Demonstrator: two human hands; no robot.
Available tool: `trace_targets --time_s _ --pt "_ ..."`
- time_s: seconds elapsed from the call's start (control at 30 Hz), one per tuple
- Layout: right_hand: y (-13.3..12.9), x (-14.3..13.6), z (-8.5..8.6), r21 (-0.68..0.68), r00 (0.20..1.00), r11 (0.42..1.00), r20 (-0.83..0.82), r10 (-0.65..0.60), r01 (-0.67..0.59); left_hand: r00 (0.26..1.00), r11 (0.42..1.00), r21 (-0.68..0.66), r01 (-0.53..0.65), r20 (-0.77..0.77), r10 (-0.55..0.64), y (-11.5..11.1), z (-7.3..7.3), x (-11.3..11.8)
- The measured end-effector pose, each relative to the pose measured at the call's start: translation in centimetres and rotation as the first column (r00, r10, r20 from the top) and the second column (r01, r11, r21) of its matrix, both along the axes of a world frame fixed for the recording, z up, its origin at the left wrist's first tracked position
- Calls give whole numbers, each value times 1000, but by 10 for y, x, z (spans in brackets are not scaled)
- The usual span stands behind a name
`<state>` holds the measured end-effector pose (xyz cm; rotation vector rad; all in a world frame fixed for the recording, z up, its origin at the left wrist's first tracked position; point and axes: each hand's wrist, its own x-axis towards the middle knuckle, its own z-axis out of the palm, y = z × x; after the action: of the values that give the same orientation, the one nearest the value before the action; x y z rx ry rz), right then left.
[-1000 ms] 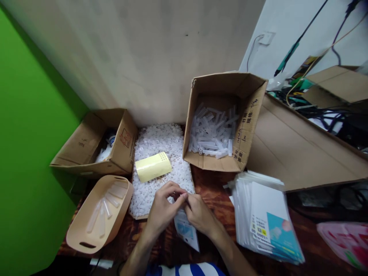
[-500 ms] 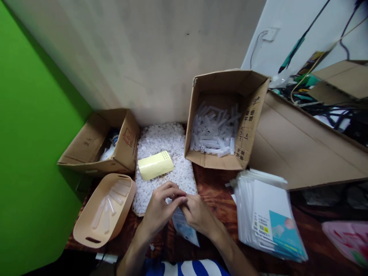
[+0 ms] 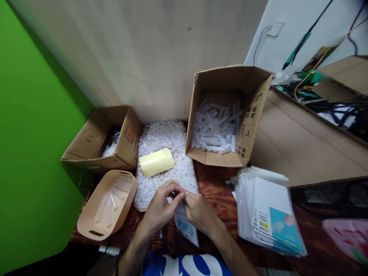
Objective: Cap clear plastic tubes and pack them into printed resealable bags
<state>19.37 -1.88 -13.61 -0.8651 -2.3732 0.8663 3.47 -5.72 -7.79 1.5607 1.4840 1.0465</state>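
Note:
My left hand (image 3: 161,205) and my right hand (image 3: 199,211) meet fingertip to fingertip over the near edge of a tray (image 3: 143,210) heaped with small white plastic pieces (image 3: 163,132). Both are closed in a pinch. A small white piece (image 3: 186,194) peeks out at the right fingertips; what the left fingers hold is hidden. Below and between the hands is a clear packet (image 3: 185,226) with light blue print, its upper end covered by my right hand. Whether that hand grips it, I cannot tell. A yellow sheet (image 3: 156,162) lies on the white pieces.
Left stands a beige basket (image 3: 83,226) with several clear tubes (image 3: 109,209), beside a cardboard box (image 3: 77,153). A tilted carton (image 3: 220,161) of translucent tubes (image 3: 214,126) sits behind on the right. Stacked printed packets (image 3: 270,218) lie right on the wooden table (image 3: 211,188).
The view has shifted slightly, moving the surroundings a little right and up. Both hands stay together in their pinch; a small white piece now shows more clearly at the right fingertips.

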Motion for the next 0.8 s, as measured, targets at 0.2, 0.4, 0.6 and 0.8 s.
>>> trace_targets --time_s 0.2,0.4,0.6,0.8 --pt "2 2 5 -19 999 999 15 34 -33 994 973 229 23 -106 2 -6 -2 0" --pt "0 1 6 -20 998 1000 66 13 -12 932 936 330 119 -363 10 -7 -14 2" --pt "-1 0 8 -22 998 999 64 28 -27 951 905 393 164 -307 -39 -8 -19 -7" --pt "-3 -3 11 12 998 999 39 46 -46 963 912 399 97 -269 15 -12 -21 -5"
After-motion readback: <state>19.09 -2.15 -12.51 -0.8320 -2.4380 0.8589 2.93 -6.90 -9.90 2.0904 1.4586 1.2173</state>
